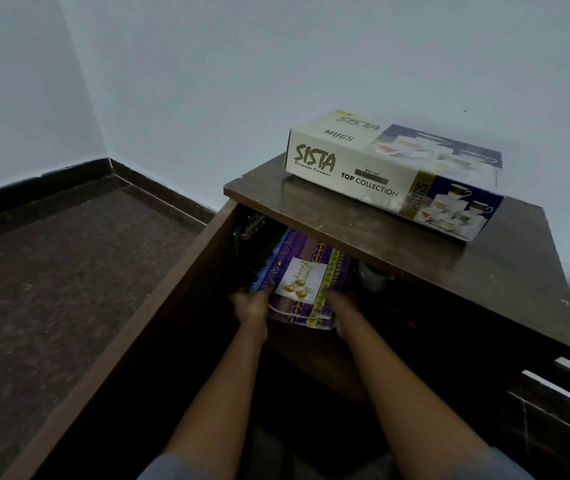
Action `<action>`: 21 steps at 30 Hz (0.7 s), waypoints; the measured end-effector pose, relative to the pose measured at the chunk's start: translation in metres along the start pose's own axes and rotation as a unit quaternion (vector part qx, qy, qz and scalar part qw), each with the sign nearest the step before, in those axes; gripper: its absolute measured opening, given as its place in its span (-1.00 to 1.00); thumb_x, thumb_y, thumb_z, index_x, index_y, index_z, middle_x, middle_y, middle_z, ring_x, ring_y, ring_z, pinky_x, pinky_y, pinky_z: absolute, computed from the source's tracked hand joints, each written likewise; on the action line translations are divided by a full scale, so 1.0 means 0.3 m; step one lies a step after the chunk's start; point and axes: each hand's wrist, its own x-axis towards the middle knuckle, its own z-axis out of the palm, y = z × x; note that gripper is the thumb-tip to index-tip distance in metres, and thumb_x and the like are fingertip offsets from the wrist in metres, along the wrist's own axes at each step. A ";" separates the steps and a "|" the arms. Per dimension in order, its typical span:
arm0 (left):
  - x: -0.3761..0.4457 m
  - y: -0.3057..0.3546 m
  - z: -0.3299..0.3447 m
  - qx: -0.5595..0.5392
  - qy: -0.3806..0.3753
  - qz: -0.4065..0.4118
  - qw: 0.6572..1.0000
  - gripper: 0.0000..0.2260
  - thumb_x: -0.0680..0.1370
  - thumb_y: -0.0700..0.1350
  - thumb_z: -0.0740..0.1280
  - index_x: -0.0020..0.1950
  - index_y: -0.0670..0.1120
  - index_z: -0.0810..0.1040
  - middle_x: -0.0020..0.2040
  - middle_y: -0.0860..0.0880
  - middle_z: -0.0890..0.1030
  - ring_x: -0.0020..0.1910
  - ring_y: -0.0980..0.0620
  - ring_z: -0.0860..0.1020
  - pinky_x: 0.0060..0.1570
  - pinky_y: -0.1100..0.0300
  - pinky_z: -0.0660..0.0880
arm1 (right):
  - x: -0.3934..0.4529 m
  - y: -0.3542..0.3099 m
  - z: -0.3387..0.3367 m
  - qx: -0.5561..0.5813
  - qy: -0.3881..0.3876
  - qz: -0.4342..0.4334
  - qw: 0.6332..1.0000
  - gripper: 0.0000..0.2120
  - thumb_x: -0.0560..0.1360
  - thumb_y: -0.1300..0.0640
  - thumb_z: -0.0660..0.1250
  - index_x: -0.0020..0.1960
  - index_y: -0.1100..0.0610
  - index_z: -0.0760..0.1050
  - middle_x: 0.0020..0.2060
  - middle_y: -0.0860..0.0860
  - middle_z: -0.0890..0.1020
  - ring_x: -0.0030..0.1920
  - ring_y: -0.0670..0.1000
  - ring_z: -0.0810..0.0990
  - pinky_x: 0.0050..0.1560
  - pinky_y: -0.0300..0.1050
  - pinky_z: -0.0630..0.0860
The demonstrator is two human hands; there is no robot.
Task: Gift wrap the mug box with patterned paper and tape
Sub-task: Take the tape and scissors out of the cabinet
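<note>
Here, a dark wooden cabinet (415, 258) stands against a pale wall, its door (131, 323) swung open to the left. On its top, far right, lies the mug box (391, 174), a flat glossy carton printed "SISTA". The overhanging top partly hides the shelf inside, where the folded patterned paper (307, 275), purple with coloured bands, lies. The left hand (250, 304) and right hand (340, 308) each grip a near corner of it. A pale round object (373, 277) sits to its right, unclear.

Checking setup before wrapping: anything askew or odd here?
Mug box lies skewed on the cabinet top, its near right corner at or just past the edge. Both hands hold patterned paper inside the cabinet.
</note>
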 end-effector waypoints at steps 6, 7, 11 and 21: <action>-0.109 -0.016 -0.105 0.080 -0.108 -0.090 0.987 -0.63 0.50 -0.21 0.38 0.28 -0.22 0.44 0.03 -0.17 0.59 -0.05 -0.14 0.55 -0.11 -0.02 0.50 | -0.144 0.005 -0.040 0.023 0.004 -0.015 1.000 -0.59 0.60 0.36 0.07 0.42 0.13 0.26 0.26 0.18 0.48 0.19 0.20 0.52 -0.05 0.00 0.49; -0.137 -0.011 -0.137 0.108 -0.137 -0.119 0.977 -0.65 0.50 -0.21 0.37 0.27 -0.21 0.44 -0.07 -0.14 0.59 -0.15 -0.09 0.54 -0.17 0.03 0.50 | -0.184 0.018 -0.050 0.032 0.005 -0.013 0.999 -0.59 0.59 0.38 0.07 0.40 0.15 0.28 0.24 0.19 0.50 0.18 0.21 0.53 -0.05 0.00 0.49; -0.293 0.046 -0.251 0.173 -0.186 -0.205 0.945 -0.79 0.51 -0.16 0.36 0.10 -0.16 0.46 -0.20 -0.09 0.56 -0.24 -0.03 0.53 -0.26 0.06 0.51 | -0.367 0.089 -0.106 0.051 0.012 0.010 0.999 -0.63 0.53 0.43 0.13 0.29 0.19 0.37 0.03 0.16 0.55 -0.07 0.15 0.58 -0.14 -0.03 0.55; -0.850 0.232 -0.442 0.209 -0.075 -0.183 0.958 -0.79 0.46 -0.45 0.32 0.08 -0.32 0.49 -0.18 -0.21 0.54 -0.35 -0.15 0.50 -0.29 -0.05 0.51 | -0.961 0.084 -0.192 -0.008 0.026 0.021 0.999 -0.68 0.52 0.42 0.19 0.24 0.20 0.39 0.02 0.15 0.55 0.03 0.16 0.56 0.02 0.06 0.54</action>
